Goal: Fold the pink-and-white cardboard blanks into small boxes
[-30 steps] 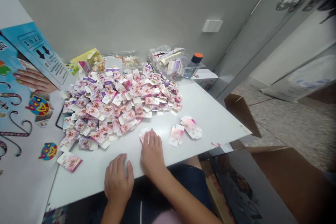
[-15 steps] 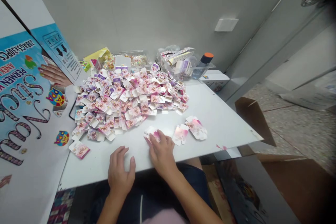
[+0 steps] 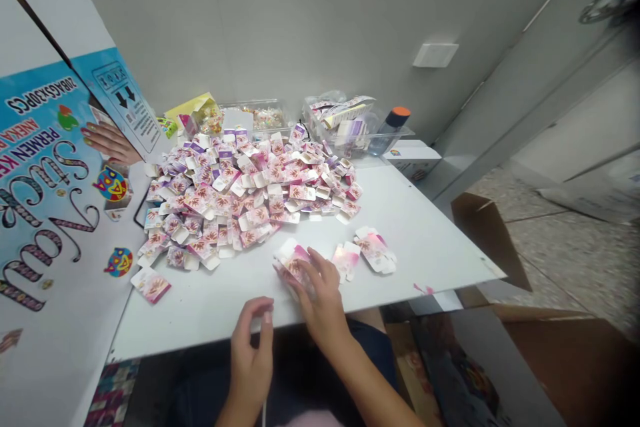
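Near the front of the white table [image 3: 430, 213], my right hand [image 3: 323, 293] is closed on a small pink and white carton [image 3: 295, 259], lifted at an angle. Its fingers cover part of the carton. To the left and closer to me, my left hand [image 3: 253, 340] holds nothing; its fingers curl loosely, with a gap to the thumb. Just right of my right hand lie flattened cartons, one pink and white carton [image 3: 346, 260] and a small stack of cartons [image 3: 376, 250]. A large heap of folded small cartons [image 3: 250, 187] spreads behind both hands.
A big printed cardboard box [image 3: 65, 180] stands along the left. At the back are clear plastic trays [image 3: 320, 123] and a bottle with an orange cap [image 3: 393, 127]. One carton [image 3: 150, 285] lies alone at the left. Open brown boxes [image 3: 565, 353] stand at the lower right.
My right hand has picked the carton up off the table and tilted it. My left hand has moved right, closer to it, with its fingers curling in.
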Motion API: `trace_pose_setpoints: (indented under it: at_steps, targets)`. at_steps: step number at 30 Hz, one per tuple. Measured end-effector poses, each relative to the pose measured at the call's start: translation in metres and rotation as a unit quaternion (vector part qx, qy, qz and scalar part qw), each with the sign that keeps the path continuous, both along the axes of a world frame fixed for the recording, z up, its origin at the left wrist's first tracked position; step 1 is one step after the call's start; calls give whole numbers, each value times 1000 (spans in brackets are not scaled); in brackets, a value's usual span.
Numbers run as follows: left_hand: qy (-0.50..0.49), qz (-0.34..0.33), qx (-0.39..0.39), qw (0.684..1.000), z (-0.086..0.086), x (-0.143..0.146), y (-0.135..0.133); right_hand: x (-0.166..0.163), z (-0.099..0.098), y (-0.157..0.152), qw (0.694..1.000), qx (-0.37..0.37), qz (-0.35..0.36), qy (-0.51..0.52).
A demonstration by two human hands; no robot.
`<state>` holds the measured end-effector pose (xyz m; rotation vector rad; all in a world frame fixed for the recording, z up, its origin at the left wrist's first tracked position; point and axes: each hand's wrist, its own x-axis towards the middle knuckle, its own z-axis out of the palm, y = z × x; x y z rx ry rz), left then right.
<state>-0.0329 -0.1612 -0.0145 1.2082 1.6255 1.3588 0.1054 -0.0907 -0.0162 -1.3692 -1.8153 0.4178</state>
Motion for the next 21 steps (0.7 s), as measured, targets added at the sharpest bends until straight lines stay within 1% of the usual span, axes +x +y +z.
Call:
trace_pose_setpoints:
  at_steps: [3,6,9,11,13,15,17,18,20,21]
  targets:
    - [-48,-15,-24,998,4,5,2,1,-2,-3,999,-16,5,30]
    - [-52,-22,-15,998,3,9,3,0,-6,-4,998,-15,1,58]
    - [-38,-26,0,999,0,14,3,-2,-8,-3,997,-17,22,68]
    - [-23,-7,20,1000,-1,18,3,-2,-4,-2,998,-16,22,64]
    - [-35,27,25,999,0,23,2,-1,3,-4,997,-7,8,72]
    - [-99,52,5,994,3,28,1,0,13,-10,996,10,-6,93]
    - [-212,39,-15,976,10,30,-1,2,21,-22,994,35,19,104]
    - [-277,17,-23,960,15,31,-1,2,22,-30,992,50,46,102]
    - [-392,-44,-48,918,23,29,-2,2,17,-47,988,76,105,80]
    - [-433,-71,-64,897,27,28,-2,3,12,-55,989,82,107,62]
